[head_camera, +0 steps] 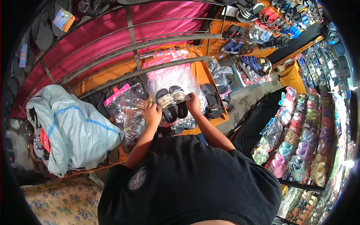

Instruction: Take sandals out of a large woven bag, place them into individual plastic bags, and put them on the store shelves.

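A pair of black slide sandals [168, 99] with checkered straps lies in front of me, toes pointing away. Clear plastic bag film [157, 81] covers the straps, while the dark heel ends stick out past its near edge. My right hand [194, 104] pinches that film at the right of the sandals. On the other side, my left hand [152, 113] has its fingers bent at the bag's left edge, close to the left sandal. Its fingertips are partly hidden. Left of that hand lies crumpled clear plastic packaging [128, 109] with a pink header strip.
Metal rails [132, 45] run across the far side before a pink cloth [98, 33]. A bulky pale woven sack [76, 129] sits at left. Dark sandals [211, 98] lie at right on the orange-covered table [222, 117]. Racks of wrapped footwear [302, 135] stand farther right.
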`<control>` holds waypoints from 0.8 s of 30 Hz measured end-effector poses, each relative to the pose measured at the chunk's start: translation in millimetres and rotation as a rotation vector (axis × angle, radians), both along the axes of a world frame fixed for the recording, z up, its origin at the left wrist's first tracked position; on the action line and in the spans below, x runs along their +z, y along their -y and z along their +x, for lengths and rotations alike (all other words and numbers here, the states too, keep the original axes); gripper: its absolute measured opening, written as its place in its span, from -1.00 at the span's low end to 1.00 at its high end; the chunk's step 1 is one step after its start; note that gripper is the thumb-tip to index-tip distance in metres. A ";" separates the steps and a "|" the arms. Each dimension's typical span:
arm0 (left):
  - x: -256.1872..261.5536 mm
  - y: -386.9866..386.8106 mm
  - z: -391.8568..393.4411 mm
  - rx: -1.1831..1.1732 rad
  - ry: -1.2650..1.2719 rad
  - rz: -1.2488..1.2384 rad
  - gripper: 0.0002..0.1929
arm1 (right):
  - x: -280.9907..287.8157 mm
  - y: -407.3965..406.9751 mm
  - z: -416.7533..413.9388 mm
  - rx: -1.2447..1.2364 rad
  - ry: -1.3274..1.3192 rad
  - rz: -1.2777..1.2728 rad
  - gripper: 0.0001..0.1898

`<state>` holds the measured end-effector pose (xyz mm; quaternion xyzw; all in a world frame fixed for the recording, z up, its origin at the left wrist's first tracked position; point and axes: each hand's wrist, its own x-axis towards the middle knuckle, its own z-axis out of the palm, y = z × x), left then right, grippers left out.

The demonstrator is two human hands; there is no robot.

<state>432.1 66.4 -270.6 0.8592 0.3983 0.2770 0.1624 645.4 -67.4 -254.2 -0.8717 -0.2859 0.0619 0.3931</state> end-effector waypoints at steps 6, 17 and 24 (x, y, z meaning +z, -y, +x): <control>40.7 -10.5 -40.8 -0.198 0.124 -0.132 -0.81 | 69.5 52.3 -36.1 0.087 0.001 -0.094 -0.70; 65.8 29.3 -97.5 -0.491 -0.107 -0.339 -0.83 | 63.4 135.7 -87.7 0.217 -0.216 -0.166 -0.83; 81.8 7.6 -79.8 -0.318 0.009 -0.464 -0.74 | 71.7 102.6 -47.5 0.206 -0.069 -0.060 -0.69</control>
